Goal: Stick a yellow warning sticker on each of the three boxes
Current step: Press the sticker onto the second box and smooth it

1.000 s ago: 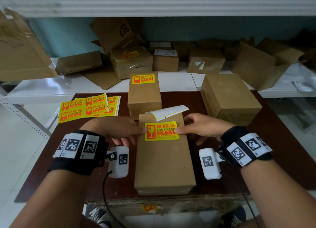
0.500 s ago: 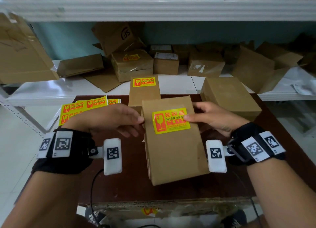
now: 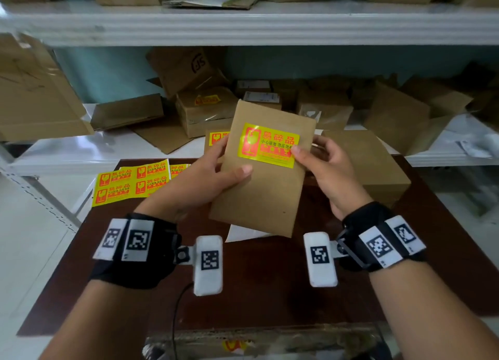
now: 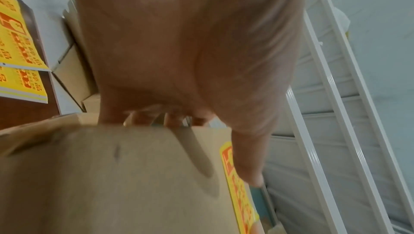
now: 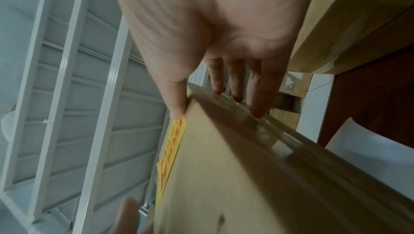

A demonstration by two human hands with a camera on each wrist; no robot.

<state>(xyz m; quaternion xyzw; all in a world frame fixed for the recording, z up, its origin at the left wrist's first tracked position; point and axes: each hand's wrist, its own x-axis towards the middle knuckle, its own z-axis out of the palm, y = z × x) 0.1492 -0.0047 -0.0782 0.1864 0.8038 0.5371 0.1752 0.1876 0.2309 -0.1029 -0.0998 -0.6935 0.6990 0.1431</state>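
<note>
My left hand [image 3: 205,176] and right hand [image 3: 328,168] grip box [image 3: 259,192] by sides, lifted off table [image 3: 270,300]; thumbs on front, right thumb touching sticker [image 3: 270,145]; fingers behind.

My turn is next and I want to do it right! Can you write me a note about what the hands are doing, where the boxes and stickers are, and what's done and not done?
Left hand and right hand both grip the lifted box, thumbs on its front.
Its yellow sticker is on.
The far box on the table, mostly hidden, also shows a sticker.
The right box shows none: that one is left.
The sticker sheets lie at the table's left; a white backing paper lies under the lifted box.
Set this box down, then peel a new sticker.
</note>
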